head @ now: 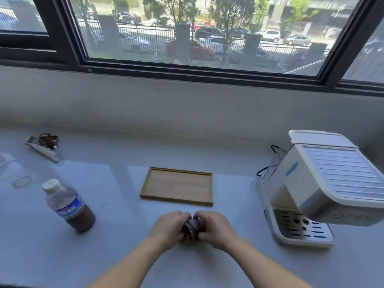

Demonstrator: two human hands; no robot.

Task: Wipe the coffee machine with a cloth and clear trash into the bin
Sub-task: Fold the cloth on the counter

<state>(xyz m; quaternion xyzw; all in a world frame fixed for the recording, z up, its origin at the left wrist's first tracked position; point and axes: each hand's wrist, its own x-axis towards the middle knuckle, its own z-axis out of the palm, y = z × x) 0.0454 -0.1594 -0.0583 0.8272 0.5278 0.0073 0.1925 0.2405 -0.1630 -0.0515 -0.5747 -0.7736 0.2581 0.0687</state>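
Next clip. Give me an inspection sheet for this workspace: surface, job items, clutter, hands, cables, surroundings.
Surface: pale, glossy counter below a window.
Job's things: white coffee machine stands at the right; dark cloth is bunched between the hands; no bin seen.
Clutter: capped bottle, part full of dark liquid, at the left; wooden tray in the centre with nothing on it; clear glass at the left edge; metal tool with a brown part at the far left.
Grippers: left hand and right hand both grip the cloth.
Cables: dark cable beside the machine's rear.
Surroundings: window with a fence and parked cars outside.
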